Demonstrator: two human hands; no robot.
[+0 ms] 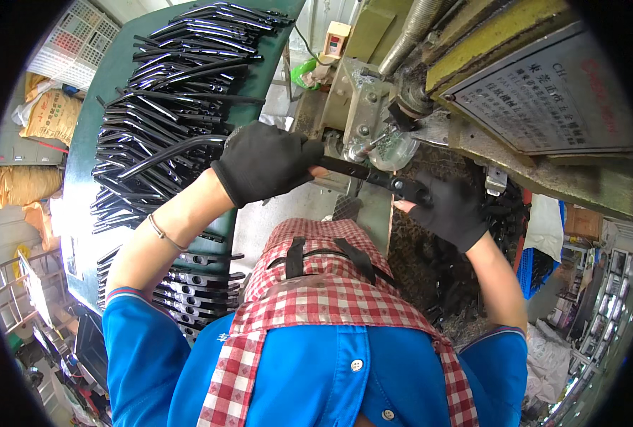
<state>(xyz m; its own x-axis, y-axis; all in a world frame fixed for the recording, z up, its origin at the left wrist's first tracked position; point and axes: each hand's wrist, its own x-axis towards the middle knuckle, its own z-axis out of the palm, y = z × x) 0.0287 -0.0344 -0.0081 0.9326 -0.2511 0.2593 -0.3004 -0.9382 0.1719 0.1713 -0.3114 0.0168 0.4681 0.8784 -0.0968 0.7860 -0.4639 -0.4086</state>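
A long black bent metal bar crosses in front of me, its bent end reaching over the table's parts on the left. Wrapped round its middle is my left hand, in a black glove, with the fingers closed. My right hand, also gloved and slightly blurred, grips the bar's right end, where a black fitting with a round hole shows. Just beyond the bar stands a machine's metal fixture, and a clear plastic container sits beside it. Whether the bar touches the fixture I cannot tell.
At my left, a green table carries several bent black bars and flat black parts with holes. The green machine body with a metal plate juts in at upper right. Dark parts and a blue crate lie at right.
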